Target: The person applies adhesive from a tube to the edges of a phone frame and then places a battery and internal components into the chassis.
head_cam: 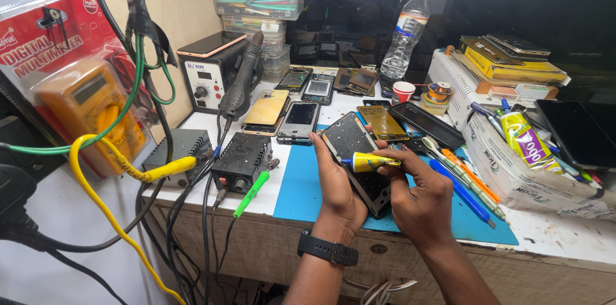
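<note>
The phone frame [358, 157] is tilted up off the blue mat [301, 183], near the front edge of the bench [564, 241]. Its long axis runs from the far left, toward the phones in the middle of the bench, down to the near right, toward the person. The left hand [337, 186] cups it from below and from the left side, fingers wrapped behind the back and the thumb along the left edge, so the frame's open face looks up and to the right.

Across that face lies a small yellow glue tube [371, 162], nearly level, with its dark nozzle pointing left, tip at the frame's left edge, just beside the left thumb. The right hand [420, 199] grips the tube's right end between thumb and fingers, closed firmly around it. The tube thus lies crosswise to the frame's long axis, and the right hand sits to the right of and slightly nearer than the frame, touching or almost touching its lower right corner.

Just right of the hands, on the mat, lie a blue tool [459, 193] and an orange one [471, 177], running the same diagonal as the frame. Farther back lie several phones [299, 120], a small red cup [403, 92] and a water bottle [405, 35].
</note>
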